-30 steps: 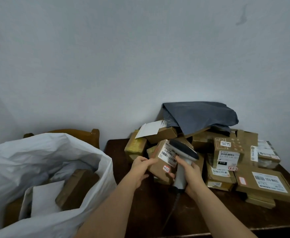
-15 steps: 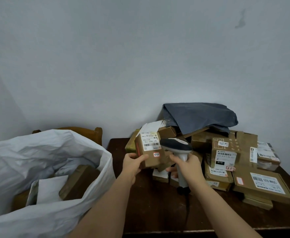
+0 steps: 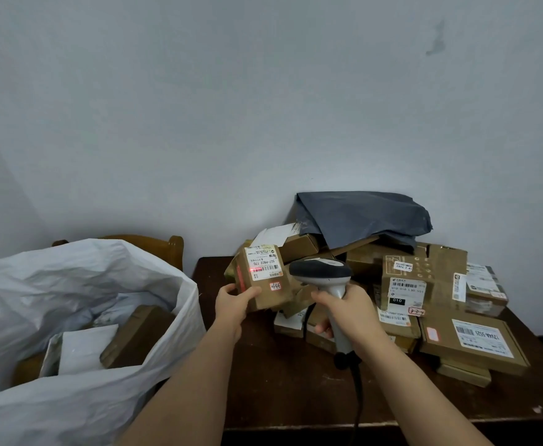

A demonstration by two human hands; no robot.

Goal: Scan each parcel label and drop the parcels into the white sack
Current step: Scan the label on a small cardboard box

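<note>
1. Scanning is under way: the left hand (image 3: 233, 304) grips a small brown parcel (image 3: 261, 278) by its lower left corner, thumb across the front, holding it above the table (image 3: 283, 394) with its white label (image 3: 262, 261) turned toward the camera
2. The right hand (image 3: 349, 312) is wrapped round the handle of a corded scanner (image 3: 323, 275), whose head sits just right of the parcel; a red glow lies on the label's barcode, so the read looks to be happening now
3. The white sack (image 3: 80, 284) stands open at the left, beside the table, with at least one brown box (image 3: 135, 336) and a white packet (image 3: 83, 349) already inside, so a few parcels appear done
4. Most of the work seems left: a heap of cardboard boxes (image 3: 424, 284) fills the table's far right, and a flat labelled box (image 3: 476, 342) lies at the near edge of it
5. A grey poly mailer (image 3: 363, 217) lies on top of the heap against the wall
6. A wooden chair back (image 3: 167, 247) shows behind the sack; nothing lies between the held parcel and the sack's mouth, though the sack's rim stands fairly high
</note>
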